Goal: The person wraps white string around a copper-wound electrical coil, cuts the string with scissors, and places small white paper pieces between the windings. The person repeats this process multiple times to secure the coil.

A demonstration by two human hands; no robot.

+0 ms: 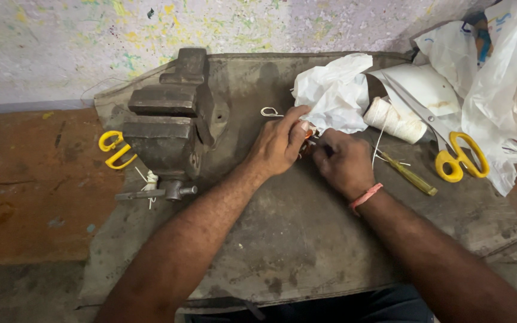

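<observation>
From my remote seat, both hands meet over the worn grey bench [294, 239]. My left hand [279, 143] and my right hand [343, 161] are curled tight, fingers pinching a small reddish-brown piece [307, 145] between them; I cannot tell what it is. Just beyond lies crumpled white paper [333, 93], then a spool of white string [395, 119]. Yellow-handled scissors [450, 146] rest to the right, a yellowish screwdriver [411, 174] nearer. A heavy iron vise [169, 125] stands left.
</observation>
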